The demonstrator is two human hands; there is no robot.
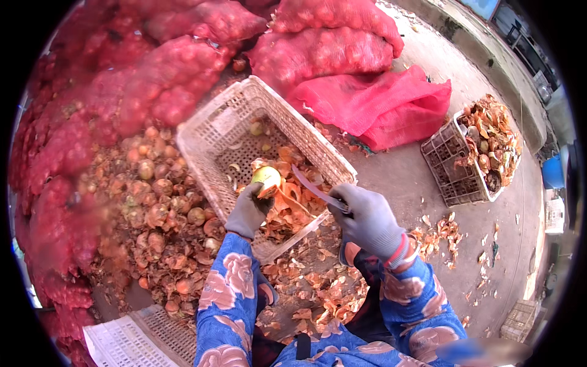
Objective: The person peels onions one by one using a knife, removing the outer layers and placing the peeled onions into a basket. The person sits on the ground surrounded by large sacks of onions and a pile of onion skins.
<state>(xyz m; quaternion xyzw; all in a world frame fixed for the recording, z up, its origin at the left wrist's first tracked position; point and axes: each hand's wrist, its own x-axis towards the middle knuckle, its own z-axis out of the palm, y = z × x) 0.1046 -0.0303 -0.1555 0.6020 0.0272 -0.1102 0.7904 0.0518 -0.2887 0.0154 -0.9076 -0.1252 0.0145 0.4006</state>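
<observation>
My left hand (249, 208), in a grey glove, grips a partly peeled onion (267, 178) whose pale green flesh shows above orange skin. It is held over a dirty white plastic crate (312, 133). In my gloved right hand (367, 215) is a knife (316, 187), its blade angled up and left toward the onion but apart from it. Loose onion skins (293, 202) are heaped in the near end of the crate. A whole onion (257, 128) lies at its far end.
Unpeeled onions (156, 215) are piled left of the crate, against stacked red mesh sacks (151, 82). An emptied-looking red mesh sack (376, 105) lies behind. On the right stands another crate (451, 169), heaped with skins. A white crate (133, 339) sits at lower left.
</observation>
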